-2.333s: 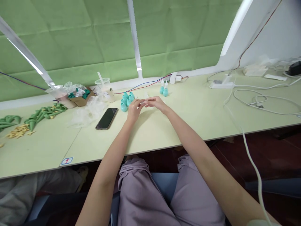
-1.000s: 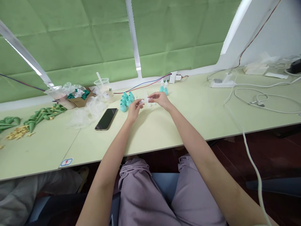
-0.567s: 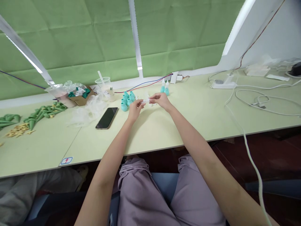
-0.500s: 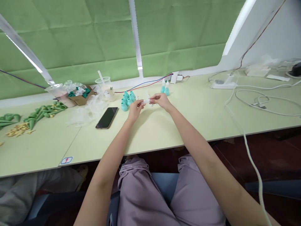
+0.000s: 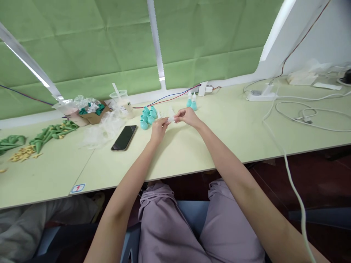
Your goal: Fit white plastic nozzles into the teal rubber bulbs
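Over the table, my left hand (image 5: 158, 129) and my right hand (image 5: 188, 117) meet with fingertips pinched on a small translucent white plastic piece (image 5: 171, 119). Its exact shape is too small and covered to make out. More small clear-white pieces (image 5: 170, 110) lie just behind the fingers. Left of my left hand stands a cluster of several turquoise rubber bulbs (image 5: 144, 124) with open necks. Behind my right hand, two turquoise bulbs (image 5: 193, 106) stand upright with white pointed tips on them.
A phone (image 5: 124, 138) lies left of my hands, beside crumpled plastic bags (image 5: 100, 131). Drink cups (image 5: 122, 101) and a small cardboard box (image 5: 94, 116) stand behind. Green pieces (image 5: 52, 132) and yellow pieces (image 5: 23, 153) lie far left. A power strip (image 5: 261, 95) and white cables (image 5: 315, 126) are right.
My fingers have shifted slightly around the white piece, with the left hand a little lower and closer to the right. The bulbs stay where they were.
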Demonstrator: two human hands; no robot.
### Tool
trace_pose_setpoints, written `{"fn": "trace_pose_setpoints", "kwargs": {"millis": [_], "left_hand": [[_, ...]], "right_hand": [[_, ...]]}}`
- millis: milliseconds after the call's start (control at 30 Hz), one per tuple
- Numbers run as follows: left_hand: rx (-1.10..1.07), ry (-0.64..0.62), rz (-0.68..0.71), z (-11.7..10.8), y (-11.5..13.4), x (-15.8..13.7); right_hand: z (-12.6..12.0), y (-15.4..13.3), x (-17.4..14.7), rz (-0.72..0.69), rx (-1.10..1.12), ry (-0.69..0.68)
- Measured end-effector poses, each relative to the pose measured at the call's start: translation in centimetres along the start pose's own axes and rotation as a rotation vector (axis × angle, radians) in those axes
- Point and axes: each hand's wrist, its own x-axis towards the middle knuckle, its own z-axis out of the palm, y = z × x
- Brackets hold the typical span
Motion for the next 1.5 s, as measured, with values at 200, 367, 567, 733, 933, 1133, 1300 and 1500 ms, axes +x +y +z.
{"fn": "trace_pose_setpoints", "kwargs": {"millis": [200, 367, 567, 733, 933, 1133, 1300, 1500], "left_hand": [[0.024, -0.017, -0.001, 0.1, 0.1, -0.1], [-0.009, 0.018, -0.027, 0.1, 0.7, 0.3], [-0.103, 0.148, -0.098, 0.2, 1.6, 1.0], [0.126, 0.003, -0.041, -0.9, 0.3, 0.8], [0.51, 0.397, -0.372, -3.1, -1.8, 0.6], [0.427, 0.437, -0.873, -4.1, -4.9, 0.0], [0.401, 0.426, -0.72, -4.2, -4.7, 0.0], [0.031, 0.381, -0.284, -3.0, -3.2, 0.6]], "right_hand": [[-0.4, 0.1, -0.1, 0.026, -0.008, -0.056], [-0.3, -0.1, -0.1, 0.037, 0.052, -0.04], [0.9, -0.5, 0.0, -0.014, 0.145, 0.001], [1.0, -0.1, -0.2, 0.088, 0.136, 0.04], [0.0, 0.0, -0.3, 0.152, 0.242, 0.177], [0.2, -0.4, -0.5, 0.191, 0.286, 0.183], [0.5, -0.6, -0.6, 0.181, 0.331, 0.144], [0.5, -0.4, -0.7, 0.126, 0.371, 0.111]]}}
